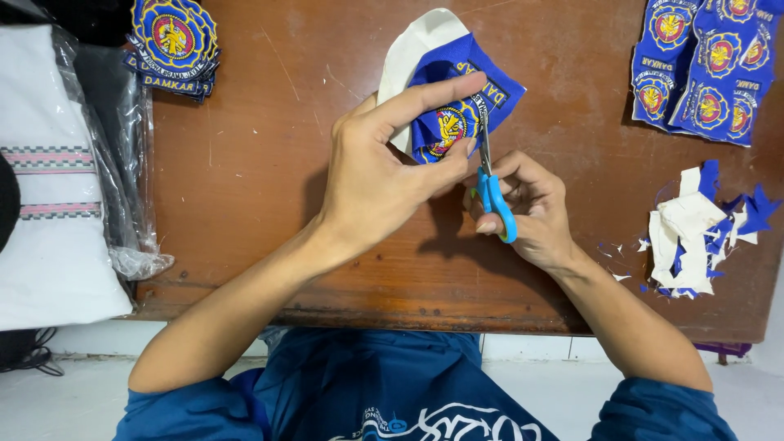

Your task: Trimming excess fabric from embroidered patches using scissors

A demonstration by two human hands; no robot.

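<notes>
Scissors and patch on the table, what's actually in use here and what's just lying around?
In use: left hand, right hand, scissors, blue patch.
Lying about: trimmed patch stack, uncut patch sheet, scrap pile, bagged white cloth.

We see a worn reddish-brown wooden table (245, 188), its top scratched and scuffed, its near edge chipped and dark. Below that edge lies a pale tiled floor (82, 392) with thin grout lines. By the table's left edge, dark cables (33, 353) trail over the floor. Soft, even light falls across the wood, casting only faint shadows.
</notes>
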